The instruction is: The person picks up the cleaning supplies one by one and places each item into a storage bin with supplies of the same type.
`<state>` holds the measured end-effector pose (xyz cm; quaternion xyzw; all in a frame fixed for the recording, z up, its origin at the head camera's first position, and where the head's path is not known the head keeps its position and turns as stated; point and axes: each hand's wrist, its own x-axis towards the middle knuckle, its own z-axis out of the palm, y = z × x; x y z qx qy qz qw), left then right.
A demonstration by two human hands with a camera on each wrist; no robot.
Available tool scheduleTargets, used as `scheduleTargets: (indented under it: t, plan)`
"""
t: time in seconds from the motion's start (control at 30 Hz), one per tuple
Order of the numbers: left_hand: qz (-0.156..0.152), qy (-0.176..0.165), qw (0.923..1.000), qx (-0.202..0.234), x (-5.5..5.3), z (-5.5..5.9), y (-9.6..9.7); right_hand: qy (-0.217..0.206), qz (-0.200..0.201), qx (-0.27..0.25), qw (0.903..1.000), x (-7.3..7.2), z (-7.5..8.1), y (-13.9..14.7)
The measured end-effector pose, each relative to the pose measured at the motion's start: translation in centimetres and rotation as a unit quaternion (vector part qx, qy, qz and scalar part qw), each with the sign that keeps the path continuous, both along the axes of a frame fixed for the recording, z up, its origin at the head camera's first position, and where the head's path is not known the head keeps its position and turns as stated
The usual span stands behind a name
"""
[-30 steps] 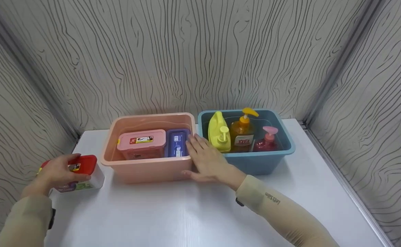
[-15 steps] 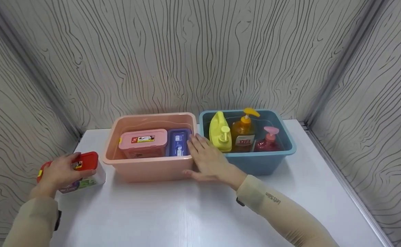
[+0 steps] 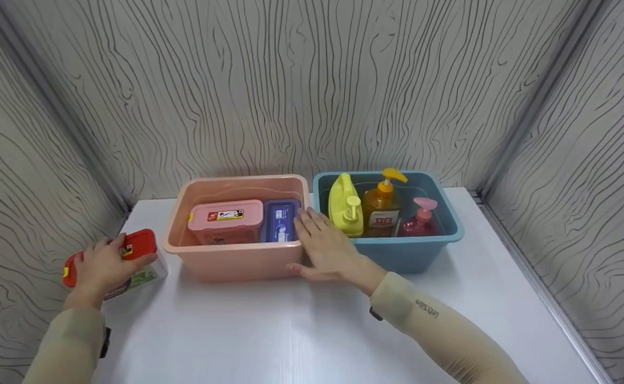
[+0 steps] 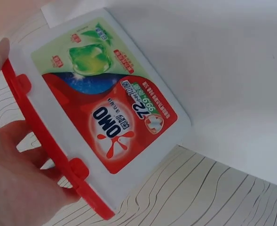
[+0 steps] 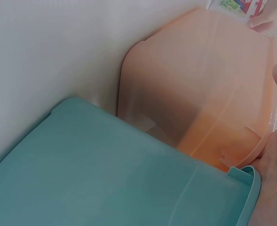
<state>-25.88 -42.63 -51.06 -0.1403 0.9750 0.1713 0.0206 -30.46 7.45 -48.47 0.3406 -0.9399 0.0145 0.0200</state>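
In the head view my left hand [image 3: 106, 266] lies over the red lid of a white laundry capsule box [image 3: 149, 272] at the table's left edge. The left wrist view shows that box [image 4: 100, 99] with an OMO label, its red lid gripped between thumb and fingers. My right hand [image 3: 328, 248] rests with straight fingers on the near right corner of the pink bin [image 3: 237, 264], by the blue bin [image 3: 402, 256]. Inside the pink bin are a pink lidded box [image 3: 226, 216] and a blue-purple box [image 3: 281, 221].
In the blue bin stand a yellow jug-shaped bottle [image 3: 344, 205], an amber pump bottle [image 3: 381, 208] and a red bottle with a pink pump [image 3: 421, 221]. Wood-patterned panels [image 3: 269, 90] enclose the white table [image 3: 248, 336] at the back and sides.
My left hand has moved slightly right with the laundry capsule box, whose right end has turned toward the back. The right hand stays on the pink bin; the head view has shifted a little.
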Motion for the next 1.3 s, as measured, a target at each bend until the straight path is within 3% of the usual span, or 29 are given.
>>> scheduleTargets:
  t: [0.23,0.37,0.8,1.0,1.3]
  plan:
    - [0.056,0.032,0.9979,0.007,-0.5,-1.1,1.3,-0.007,-0.003,-0.005,1.0000,0.0,-0.1,0.1]
    - [0.071,0.036,0.9968,0.012,-0.6,-1.1,1.5,-0.011,-0.005,-0.004,0.9999,-0.1,-0.1,0.0]
    - [0.022,0.040,0.9988,0.016,1.6,-0.8,-1.3,-0.003,0.000,0.007,1.0000,-0.1,0.0,-0.3]
    - [-0.006,0.033,0.9994,0.003,1.7,-0.8,-1.3,-0.004,0.000,0.003,1.0000,-0.2,0.0,-0.2]
    - [-0.004,0.022,0.9996,0.018,1.8,-0.8,-1.3,-0.009,-0.004,0.004,0.9999,0.0,0.0,-0.1]
